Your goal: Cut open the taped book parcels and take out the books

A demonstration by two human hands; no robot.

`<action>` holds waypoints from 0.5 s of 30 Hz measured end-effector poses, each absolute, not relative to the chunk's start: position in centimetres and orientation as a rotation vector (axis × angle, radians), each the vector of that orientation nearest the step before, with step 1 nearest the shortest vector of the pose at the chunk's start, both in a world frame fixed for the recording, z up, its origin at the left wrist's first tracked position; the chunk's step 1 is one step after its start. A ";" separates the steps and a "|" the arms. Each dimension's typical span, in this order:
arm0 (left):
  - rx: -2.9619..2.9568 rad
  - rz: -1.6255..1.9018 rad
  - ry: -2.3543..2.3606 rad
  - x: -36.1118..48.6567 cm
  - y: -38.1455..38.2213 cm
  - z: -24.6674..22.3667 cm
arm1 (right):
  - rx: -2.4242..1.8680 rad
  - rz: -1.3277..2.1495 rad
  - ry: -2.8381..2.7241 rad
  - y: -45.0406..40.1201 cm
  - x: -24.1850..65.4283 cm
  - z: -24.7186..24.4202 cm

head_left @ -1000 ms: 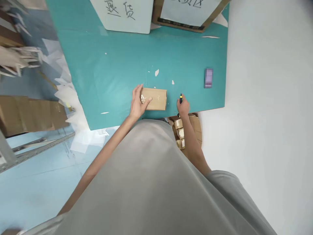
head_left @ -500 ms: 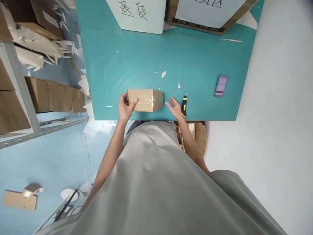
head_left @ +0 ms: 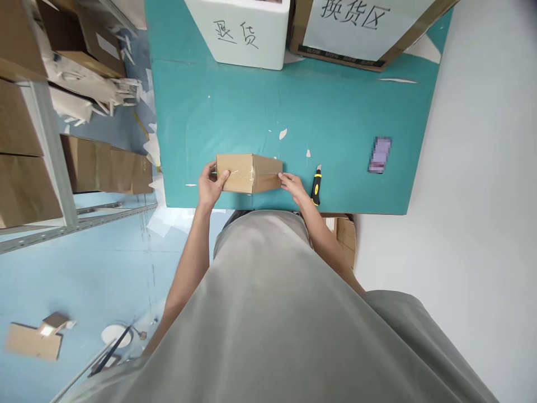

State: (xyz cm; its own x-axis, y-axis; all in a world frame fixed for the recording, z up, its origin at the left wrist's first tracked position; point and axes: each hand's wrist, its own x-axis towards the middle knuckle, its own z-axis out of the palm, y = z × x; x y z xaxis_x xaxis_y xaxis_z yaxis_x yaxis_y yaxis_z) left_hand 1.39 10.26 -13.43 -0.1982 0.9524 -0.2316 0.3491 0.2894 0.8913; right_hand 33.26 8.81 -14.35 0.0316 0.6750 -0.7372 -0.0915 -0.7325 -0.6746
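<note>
A small brown cardboard box point(head_left: 235, 172) with shiny clear tape is held tilted above the near part of the green table, its right end face turned up into view. My left hand point(head_left: 211, 183) grips its left end, thumb on top and fingers behind. At the box's lower right edge, my right hand point(head_left: 292, 186) pinches with thumb and fingertips. A black and yellow utility knife point(head_left: 316, 187), blade pointing away from me, lies just right of my right hand.
On the green table point(head_left: 335, 106), a white bin point(head_left: 251, 47) and a labelled cardboard carton point(head_left: 297, 33) stand at the back. A blurred purple object point(head_left: 380, 154) lies right. Paper scraps point(head_left: 283, 134) are scattered about. Left stands a metal rack point(head_left: 54, 145) with boxes.
My right hand has moved left and now touches the box's right end. The box has turned, showing more of that end. The view has shifted slightly.
</note>
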 end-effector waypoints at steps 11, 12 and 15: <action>1.217 0.775 1.750 2.2 10.7 -15.6 | -1.848 1.238 -1.021 8.2 35.5 -10.2; 1.197 0.780 1.764 2.5 10.6 -15.4 | -1.875 1.186 -1.104 8.2 35.2 -9.9; 1.084 0.849 1.713 3.4 10.1 -14.4 | -2.004 1.019 -1.263 8.5 34.1 -9.4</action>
State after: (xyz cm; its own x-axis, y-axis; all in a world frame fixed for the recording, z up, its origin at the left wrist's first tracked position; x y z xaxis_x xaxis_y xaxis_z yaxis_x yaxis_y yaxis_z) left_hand 3.41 10.14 -14.39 -0.2007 0.9228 -0.3288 0.2977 0.3772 0.8770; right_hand 34.13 8.54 -9.42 0.2690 0.9135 -0.3051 0.4915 -0.4026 -0.7722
